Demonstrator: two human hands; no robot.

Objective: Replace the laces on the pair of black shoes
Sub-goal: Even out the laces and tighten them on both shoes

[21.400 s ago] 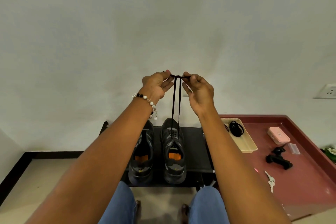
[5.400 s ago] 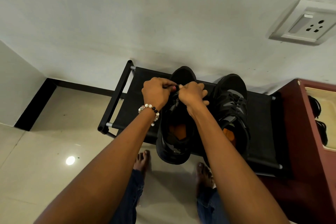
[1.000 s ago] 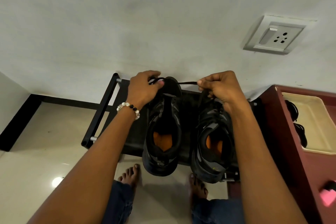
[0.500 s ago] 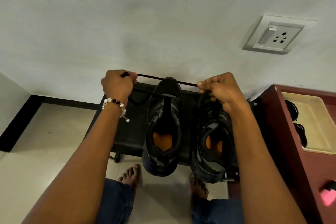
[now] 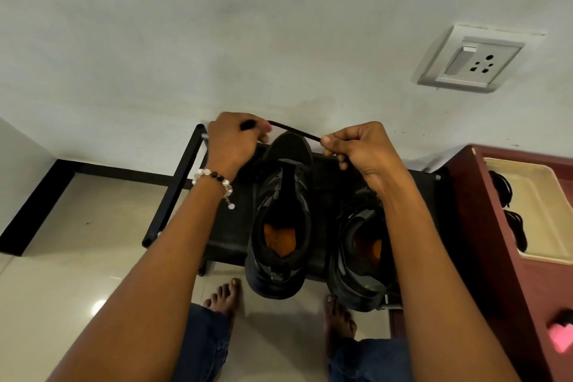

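Observation:
Two black shoes with orange insoles stand side by side on a low black rack, toes toward the wall. The left shoe shows a bare tongue with no lace. My right forearm partly hides the right shoe. A black lace stretches taut between my hands above the left shoe's toe. My left hand, with a bead bracelet at the wrist, grips one end. My right hand pinches the other end between thumb and fingers.
A white wall with a switch socket rises right behind the rack. A maroon table to the right carries a cream tray holding black laces, plus a pink object. My bare feet stand on the pale tiled floor.
My left hand, which had swung out to the left with the lace, has come back toward the left shoe's toe, so the span between my hands is shorter. My right hand stays put.

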